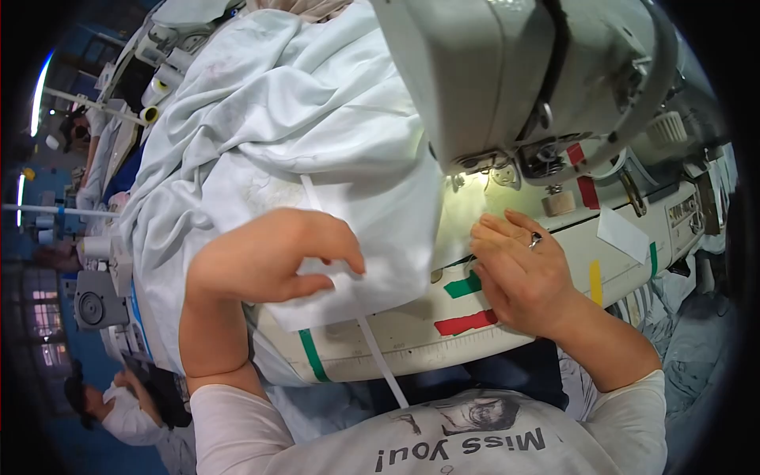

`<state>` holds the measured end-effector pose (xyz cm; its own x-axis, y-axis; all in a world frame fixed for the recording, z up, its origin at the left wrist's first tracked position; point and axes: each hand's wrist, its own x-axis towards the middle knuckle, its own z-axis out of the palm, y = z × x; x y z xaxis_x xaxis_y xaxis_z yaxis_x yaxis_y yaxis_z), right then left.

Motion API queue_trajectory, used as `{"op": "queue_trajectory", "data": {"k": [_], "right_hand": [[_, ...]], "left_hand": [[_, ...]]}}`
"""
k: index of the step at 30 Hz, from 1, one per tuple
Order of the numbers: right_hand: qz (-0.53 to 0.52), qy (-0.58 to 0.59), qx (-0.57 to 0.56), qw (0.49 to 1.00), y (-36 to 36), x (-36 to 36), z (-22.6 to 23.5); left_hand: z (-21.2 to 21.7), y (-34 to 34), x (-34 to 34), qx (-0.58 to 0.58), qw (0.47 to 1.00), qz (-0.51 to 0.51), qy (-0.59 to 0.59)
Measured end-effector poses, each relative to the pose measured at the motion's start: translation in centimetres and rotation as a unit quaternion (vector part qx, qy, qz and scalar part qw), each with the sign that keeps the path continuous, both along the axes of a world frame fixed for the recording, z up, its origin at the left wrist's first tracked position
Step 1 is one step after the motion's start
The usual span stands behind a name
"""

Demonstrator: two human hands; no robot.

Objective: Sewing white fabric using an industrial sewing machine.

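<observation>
Both hands rest on the sewing table (554,313): the left hand (273,253), fingers curled, presses the white fabric (317,134) beside the machine (514,71), while the right hand (518,273) lies open-fingered near its needle.

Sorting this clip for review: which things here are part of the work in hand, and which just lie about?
In use:
left hand
right hand
white fabric
white strip
sewing machine

Lying about:
white paper slip
thread cones
coloured tape marks
</observation>
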<state>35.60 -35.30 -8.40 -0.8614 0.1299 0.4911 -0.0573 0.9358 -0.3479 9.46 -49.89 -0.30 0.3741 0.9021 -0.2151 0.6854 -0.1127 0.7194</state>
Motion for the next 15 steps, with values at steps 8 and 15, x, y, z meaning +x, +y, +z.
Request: {"op": "queue_trajectory", "data": {"k": [8,15], "right_hand": [[-0.008,-0.002,0.014,1.000,-0.1,-0.1,-0.4],[-0.001,0.014,0.009,1.000,0.2,0.2,-0.9]], "left_hand": [[-1.8,-2.2,0.4,-0.014,0.994,0.011,0.109],[-1.6,-0.4,8.5,0.247,0.869,0.298,-0.309]]}}
